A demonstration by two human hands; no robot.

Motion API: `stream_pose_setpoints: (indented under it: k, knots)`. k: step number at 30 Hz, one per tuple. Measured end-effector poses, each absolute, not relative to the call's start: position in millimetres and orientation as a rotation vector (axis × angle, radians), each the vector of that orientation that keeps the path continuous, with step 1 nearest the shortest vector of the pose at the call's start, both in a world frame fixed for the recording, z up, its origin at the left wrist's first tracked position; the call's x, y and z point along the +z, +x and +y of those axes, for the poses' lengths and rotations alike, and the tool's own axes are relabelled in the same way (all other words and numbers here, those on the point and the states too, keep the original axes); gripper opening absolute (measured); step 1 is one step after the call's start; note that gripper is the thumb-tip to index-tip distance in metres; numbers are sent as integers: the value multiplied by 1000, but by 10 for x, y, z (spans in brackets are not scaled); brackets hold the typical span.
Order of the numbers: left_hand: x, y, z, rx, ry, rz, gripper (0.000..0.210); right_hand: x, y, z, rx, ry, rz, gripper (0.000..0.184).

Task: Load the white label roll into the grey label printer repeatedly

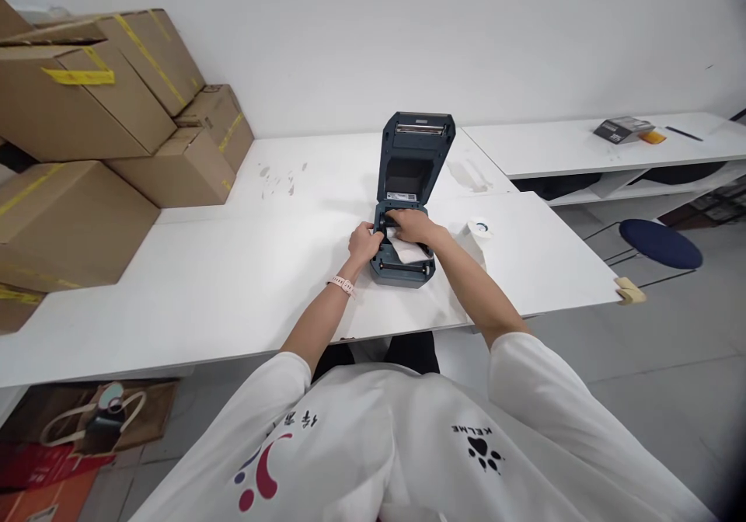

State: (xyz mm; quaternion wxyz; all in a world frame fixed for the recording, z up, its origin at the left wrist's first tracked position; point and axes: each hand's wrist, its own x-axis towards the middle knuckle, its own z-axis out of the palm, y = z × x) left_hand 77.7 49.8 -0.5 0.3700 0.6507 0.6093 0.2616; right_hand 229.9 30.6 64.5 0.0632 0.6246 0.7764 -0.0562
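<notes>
A dark blue label printer (399,280) stands on the white table with its lid (417,145) raised. My left hand (364,244) grips the printer's left edge, its thumb over the inside. Reaching into the open bay, my right hand (411,227) has its fingers closed around a white label roll that it mostly hides. A loose strip of label paper (409,252) lies from the roll toward the printer's front. To the right of the printer stands another white roll (479,229) with a blue-rimmed core, a length of paper hanging from it.
Cardboard boxes (75,219) with yellow tape are stacked on the table's left. A second table (559,145) at the right holds a small dark box (623,129) and a pen (684,133). A blue stool (660,244) stands beyond the padded table corner (629,290).
</notes>
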Motion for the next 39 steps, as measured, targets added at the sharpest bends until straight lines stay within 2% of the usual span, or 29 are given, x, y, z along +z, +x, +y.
stream_pose_setpoints:
  k: [3, 5, 8, 10, 12, 17, 20, 35, 39]
  knots:
    - [-13, 772, 489, 699, 1639, 1536, 37, 672, 2356, -90, -223, 2013, 2527, 42]
    - [-15, 766, 480, 718, 1618, 1516, 36, 655, 2403, -395, -386, 2076, 2703, 41]
    - [-13, 761, 463, 741, 1586, 1495, 35, 546, 2440, -777, -594, 1993, 2829, 57]
    - [-11, 761, 452, 755, 1563, 1490, 35, 435, 2418, -926, -556, 1941, 2823, 75]
    - [-9, 761, 441, 766, 1542, 1486, 35, 327, 2362, -992, -442, 1939, 2823, 81]
    - [-10, 753, 424, 755, 1521, 1482, 37, 174, 2226, -1009, -188, 2078, 2822, 61]
    - [-20, 749, 428, 758, 1529, 1471, 39, 166, 2209, -1022, -150, 2089, 2825, 56]
    - [17, 745, 400, 791, 1494, 1439, 42, 170, 2230, -1073, -339, 2199, 2898, 37]
    - [8, 740, 403, 789, 1486, 1441, 44, 170, 2249, -1076, -412, 2250, 2935, 38]
